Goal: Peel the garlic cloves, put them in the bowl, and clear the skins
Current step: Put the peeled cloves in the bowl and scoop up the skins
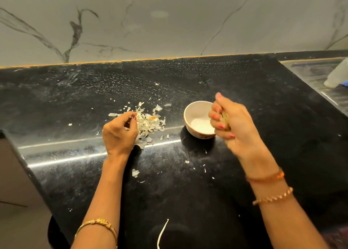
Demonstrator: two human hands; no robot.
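Observation:
A heap of pale garlic skins (150,123) lies on the black counter (75,102), left of a small white bowl (194,110). My left hand (119,133) rests at the heap's left edge with curled fingers pinching some skins. My right hand (228,123) hovers at the bowl's right rim, fingers curled round a garlic piece (224,117) that shows only as a brownish patch and is blurred. The bowl's inside looks white; I cannot tell whether cloves lie in it.
Loose skin flakes (135,173) are scattered over the counter in front of the heap. A thin white stalk (162,233) lies near the front edge. A steel sink area (316,79) with a pale bottle (338,75) sits at the far right. A marble wall rises behind.

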